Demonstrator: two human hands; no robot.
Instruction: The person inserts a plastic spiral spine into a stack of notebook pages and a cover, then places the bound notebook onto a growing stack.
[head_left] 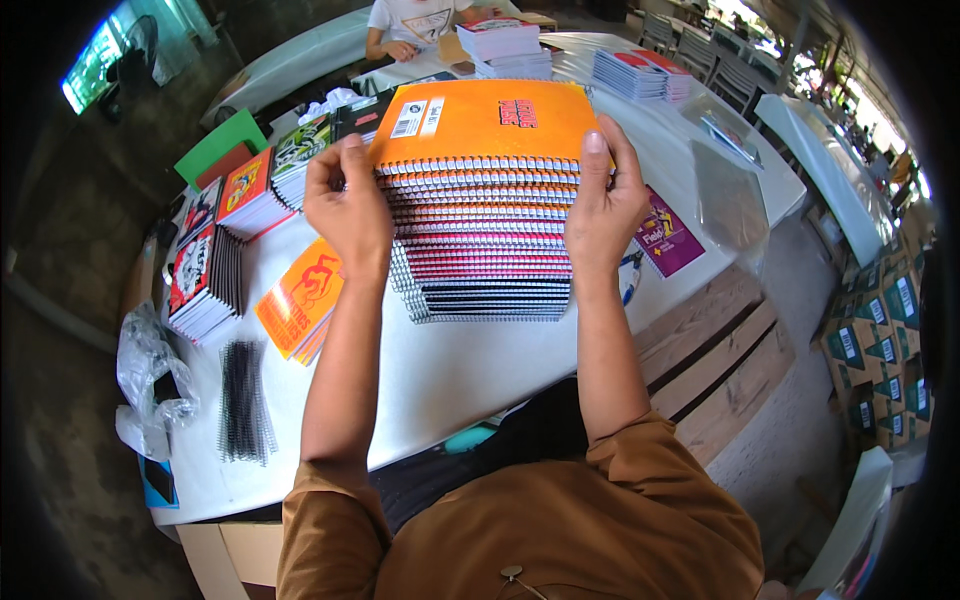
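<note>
A tall stack of spiral notebooks (480,245) stands on the white table, its wire bindings facing me. On top lies an orange notebook (470,115) with a white label. My left hand (350,210) is at its left edge, fingers curled and thumb up against the corner. At the right edge, my right hand (607,205) has the thumb at the cover's corner and the fingers along the side. The exact grip beneath the cover is hidden. Lower layers show orange, pink and dark covers. Left of the stack lie orange booklets (300,298), partly behind my left forearm.
Loose black spiral wires (245,400) and a clear plastic bag (150,375) lie at the left. Notebook piles (205,275) line the far left side. A purple notebook (665,235) is at the right. Another person (425,25) sits across the table. Cartons (880,345) stand far right.
</note>
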